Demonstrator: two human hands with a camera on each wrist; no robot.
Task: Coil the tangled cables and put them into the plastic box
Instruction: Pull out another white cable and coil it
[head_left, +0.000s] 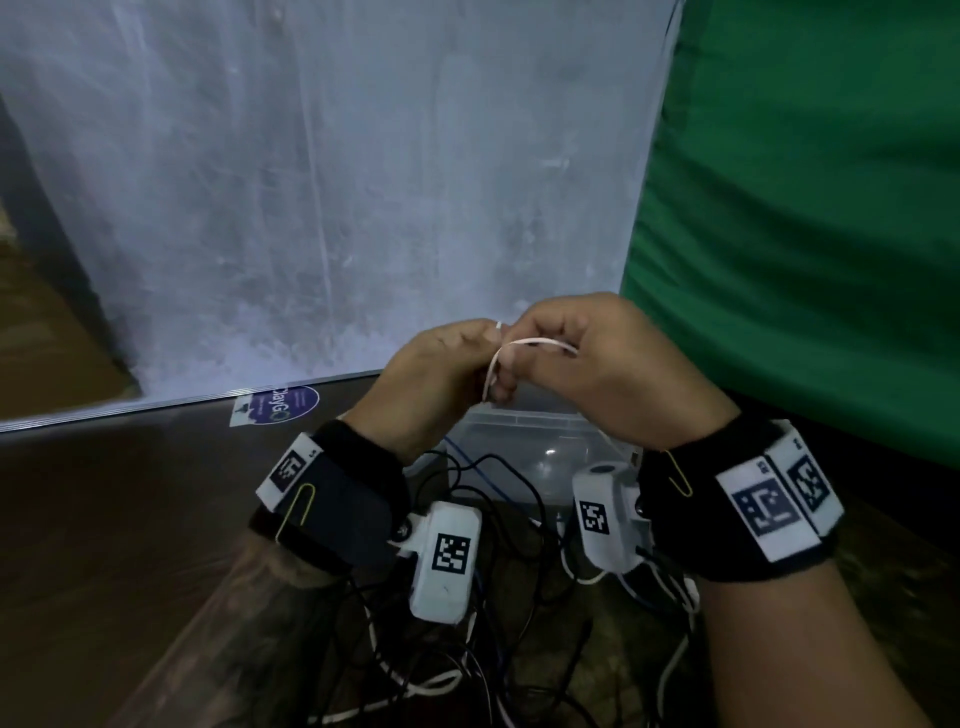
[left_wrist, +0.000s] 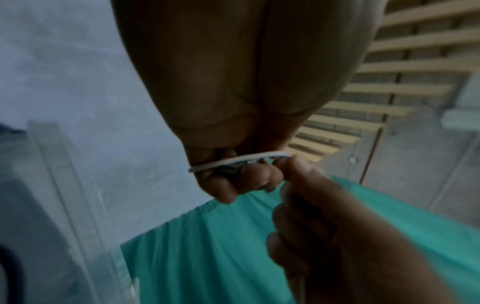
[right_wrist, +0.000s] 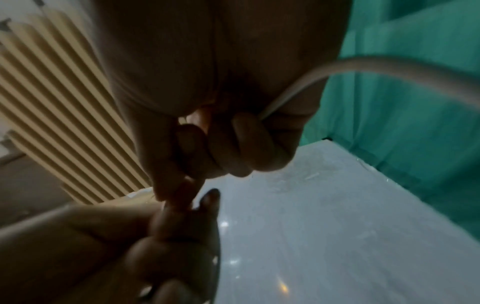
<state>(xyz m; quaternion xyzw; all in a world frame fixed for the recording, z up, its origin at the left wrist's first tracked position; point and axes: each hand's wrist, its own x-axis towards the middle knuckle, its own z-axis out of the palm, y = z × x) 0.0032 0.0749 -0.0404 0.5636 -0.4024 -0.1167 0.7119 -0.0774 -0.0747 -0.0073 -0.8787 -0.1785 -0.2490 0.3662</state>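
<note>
Both hands are raised together above the clear plastic box (head_left: 524, 434). My left hand (head_left: 441, 364) pinches a thin white cable (head_left: 530, 343) at its tip, and my right hand (head_left: 582, 358) grips the same cable with curled fingers. The cable bends in a small loop between them. In the left wrist view the white cable (left_wrist: 239, 161) runs across the curled fingers of my left hand (left_wrist: 233, 179). In the right wrist view the white cable (right_wrist: 324, 76) arcs out of my right hand (right_wrist: 233, 148). A tangle of black, white and blue cables (head_left: 493, 623) lies on the dark table below my wrists.
A frosted white panel (head_left: 337, 182) stands behind the table, with a blue round sticker (head_left: 283, 405) at its foot. A green cloth (head_left: 805, 208) hangs at the right. The dark wooden table (head_left: 104, 519) stretches out to the left.
</note>
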